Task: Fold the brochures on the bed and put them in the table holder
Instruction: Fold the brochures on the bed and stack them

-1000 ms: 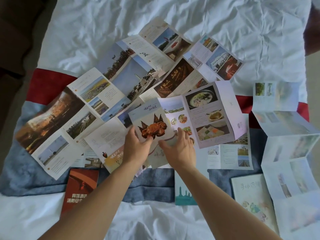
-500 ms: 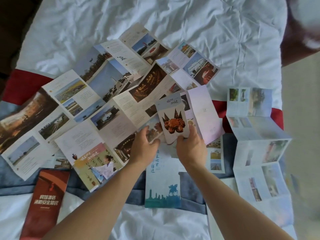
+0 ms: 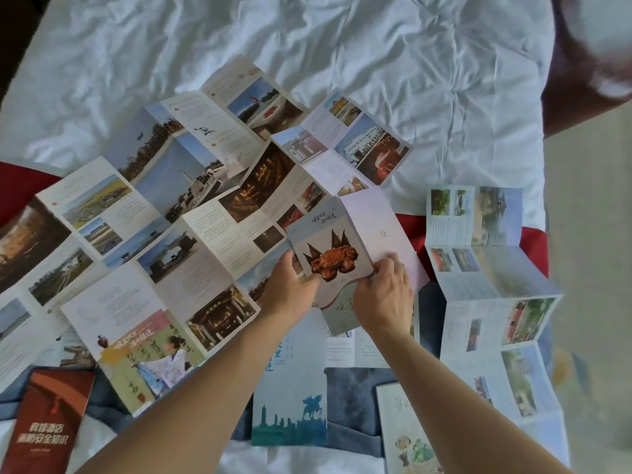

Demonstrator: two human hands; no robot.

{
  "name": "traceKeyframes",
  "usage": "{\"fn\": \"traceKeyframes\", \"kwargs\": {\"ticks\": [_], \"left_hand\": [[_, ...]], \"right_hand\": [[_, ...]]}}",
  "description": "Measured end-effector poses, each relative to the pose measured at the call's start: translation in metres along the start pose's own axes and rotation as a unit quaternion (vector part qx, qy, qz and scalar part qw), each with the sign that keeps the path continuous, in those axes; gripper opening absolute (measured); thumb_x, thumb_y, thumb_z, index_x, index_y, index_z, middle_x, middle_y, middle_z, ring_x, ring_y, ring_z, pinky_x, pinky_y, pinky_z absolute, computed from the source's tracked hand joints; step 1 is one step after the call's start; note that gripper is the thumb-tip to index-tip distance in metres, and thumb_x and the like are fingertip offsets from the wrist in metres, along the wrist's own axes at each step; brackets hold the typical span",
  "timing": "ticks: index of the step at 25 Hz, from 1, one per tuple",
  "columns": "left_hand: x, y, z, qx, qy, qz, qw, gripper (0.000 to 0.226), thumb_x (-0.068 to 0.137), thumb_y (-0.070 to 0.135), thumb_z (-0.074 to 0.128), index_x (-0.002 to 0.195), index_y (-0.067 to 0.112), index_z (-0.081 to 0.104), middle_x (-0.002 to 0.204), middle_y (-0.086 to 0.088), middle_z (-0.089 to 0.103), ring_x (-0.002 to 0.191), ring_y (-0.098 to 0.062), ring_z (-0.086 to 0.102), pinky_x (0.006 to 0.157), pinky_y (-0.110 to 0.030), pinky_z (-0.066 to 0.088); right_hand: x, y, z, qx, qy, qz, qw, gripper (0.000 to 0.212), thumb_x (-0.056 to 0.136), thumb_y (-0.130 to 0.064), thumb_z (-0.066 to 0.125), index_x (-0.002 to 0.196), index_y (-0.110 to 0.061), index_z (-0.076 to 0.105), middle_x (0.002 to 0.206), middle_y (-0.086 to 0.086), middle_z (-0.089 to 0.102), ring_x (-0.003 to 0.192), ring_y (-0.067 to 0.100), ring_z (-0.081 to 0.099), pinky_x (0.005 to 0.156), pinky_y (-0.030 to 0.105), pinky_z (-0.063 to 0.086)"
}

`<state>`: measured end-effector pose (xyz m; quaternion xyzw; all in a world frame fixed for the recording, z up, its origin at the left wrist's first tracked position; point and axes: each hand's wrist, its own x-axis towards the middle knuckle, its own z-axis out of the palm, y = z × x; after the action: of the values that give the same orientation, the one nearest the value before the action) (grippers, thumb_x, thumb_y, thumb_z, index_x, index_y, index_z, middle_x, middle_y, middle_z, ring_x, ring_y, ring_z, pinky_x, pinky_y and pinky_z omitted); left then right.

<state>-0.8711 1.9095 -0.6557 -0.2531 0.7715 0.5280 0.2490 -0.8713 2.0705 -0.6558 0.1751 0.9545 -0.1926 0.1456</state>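
Note:
A brochure with a crab picture on its cover (image 3: 330, 254) lies partly folded in the middle of the bed. My left hand (image 3: 290, 289) grips its left edge. My right hand (image 3: 384, 295) presses on its right side, where a pale lilac panel (image 3: 379, 227) still sticks out. Several unfolded brochures are spread around: a long one with photo panels (image 3: 143, 213) to the left, one with building photos (image 3: 345, 145) behind, a pale zigzag one (image 3: 485, 289) to the right. The table holder is not in view.
Folded brochures lie near me: a dark red one (image 3: 48, 422) at lower left, a teal skyline one (image 3: 290, 405) between my arms, a cream one (image 3: 407, 436) at lower right. The bed has a white sheet (image 3: 376, 63) and a red and blue runner (image 3: 352, 388).
The wide crab brochure with food photos has been folded narrower between my hands, its right panels turned over to a blank lilac side. The camera has shifted right.

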Motion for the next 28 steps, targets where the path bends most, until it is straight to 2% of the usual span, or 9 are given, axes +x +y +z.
{"fn": "traceKeyframes", "kwargs": {"ticks": [3, 7, 10, 12, 14, 18, 21, 23, 28], "left_hand": [[0.011, 0.003, 0.012, -0.035, -0.001, -0.014, 0.999, 0.055, 0.089, 0.027, 0.068, 0.138, 0.028, 0.044, 0.125, 0.010, 0.061, 0.120, -0.014, 0.057, 0.085, -0.022, 0.044], [0.009, 0.010, 0.028, -0.037, 0.002, -0.010, 0.999, 0.052, 0.087, 0.024, 0.069, 0.132, 0.029, 0.042, 0.119, 0.012, 0.054, 0.107, -0.010, 0.055, 0.069, -0.013, 0.038], [0.001, 0.020, 0.033, -0.037, 0.011, 0.020, 0.999, 0.058, 0.086, 0.027, 0.072, 0.136, 0.029, 0.041, 0.124, 0.009, 0.052, 0.113, -0.012, 0.052, 0.084, -0.019, 0.040], [-0.006, 0.027, 0.033, -0.046, 0.007, 0.039, 0.998, 0.056, 0.087, 0.026, 0.070, 0.134, 0.032, 0.041, 0.131, 0.005, 0.053, 0.119, -0.014, 0.053, 0.089, -0.025, 0.043], [-0.016, 0.034, 0.029, -0.044, 0.004, 0.049, 0.998, 0.053, 0.091, 0.024, 0.066, 0.136, 0.032, 0.040, 0.137, 0.002, 0.051, 0.115, -0.014, 0.055, 0.077, -0.013, 0.046], [-0.038, 0.037, 0.013, -0.049, 0.000, 0.030, 0.998, 0.055, 0.098, 0.026, 0.054, 0.149, 0.029, 0.032, 0.137, 0.002, 0.053, 0.114, -0.017, 0.058, 0.082, -0.017, 0.044], [-0.056, 0.026, -0.003, -0.065, -0.012, 0.040, 0.997, 0.039, 0.097, 0.026, 0.050, 0.135, 0.032, 0.044, 0.119, 0.006, 0.063, 0.092, -0.005, 0.060, 0.059, -0.015, 0.047], [-0.066, 0.015, -0.016, -0.077, -0.004, 0.036, 0.996, 0.032, 0.096, 0.026, 0.050, 0.127, 0.032, 0.050, 0.111, 0.005, 0.066, 0.095, -0.011, 0.063, 0.064, -0.025, 0.050], [-0.101, -0.034, -0.056, 0.003, 0.066, 0.054, 0.996, 0.020, 0.092, 0.017, 0.060, 0.109, 0.025, 0.054, 0.104, 0.003, 0.065, 0.086, -0.009, 0.063, 0.060, -0.021, 0.049]], "right_hand": [[0.004, 0.001, -0.003, 0.028, 0.014, 0.001, 1.000, 0.003, 0.092, -0.025, 0.038, 0.094, -0.022, 0.038, 0.093, 0.001, 0.062, 0.075, 0.023, 0.051, 0.089, 0.046, 0.048], [0.001, 0.003, -0.015, 0.054, 0.076, -0.028, 0.995, 0.010, 0.093, -0.012, 0.040, 0.093, -0.021, 0.036, 0.087, 0.004, 0.068, 0.065, 0.020, 0.045, 0.084, 0.044, 0.047], [-0.006, 0.001, -0.031, 0.083, 0.113, -0.046, 0.989, 0.011, 0.091, -0.013, 0.035, 0.098, -0.020, 0.040, 0.076, -0.004, 0.060, 0.061, 0.022, 0.048, 0.068, 0.039, 0.048], [-0.010, -0.004, -0.044, 0.105, 0.125, -0.058, 0.985, 0.037, 0.088, -0.030, 0.026, 0.118, -0.019, 0.045, 0.077, -0.006, 0.063, 0.058, 0.020, 0.055, 0.051, 0.033, 0.046], [-0.016, -0.008, -0.055, 0.131, 0.129, -0.058, 0.981, 0.057, 0.085, -0.036, 0.022, 0.137, -0.025, 0.041, 0.083, -0.011, 0.063, 0.061, 0.014, 0.055, 0.048, 0.031, 0.045], [-0.034, -0.021, -0.068, 0.209, 0.125, -0.019, 0.970, 0.062, 0.081, -0.016, 0.032, 0.137, -0.040, 0.043, 0.092, -0.013, 0.064, 0.076, 0.014, 0.060, 0.056, 0.034, 0.052], [-0.060, -0.034, -0.066, 0.244, 0.102, -0.014, 0.964, 0.062, 0.078, -0.012, 0.034, 0.133, -0.038, 0.047, 0.087, -0.010, 0.065, 0.073, 0.014, 0.061, 0.055, 0.039, 0.054], [-0.081, -0.038, -0.057, 0.247, 0.079, -0.019, 0.966, 0.061, 0.080, -0.006, 0.038, 0.133, -0.035, 0.046, 0.089, -0.003, 0.067, 0.074, 0.019, 0.062, 0.058, 0.043, 0.055], [-0.142, -0.043, -0.016, 0.139, 0.041, -0.025, 0.989, 0.072, 0.086, -0.007, 0.048, 0.148, -0.034, 0.025, 0.131, 0.000, 0.048, 0.075, 0.010, 0.048, 0.052, 0.026, 0.046]]}}
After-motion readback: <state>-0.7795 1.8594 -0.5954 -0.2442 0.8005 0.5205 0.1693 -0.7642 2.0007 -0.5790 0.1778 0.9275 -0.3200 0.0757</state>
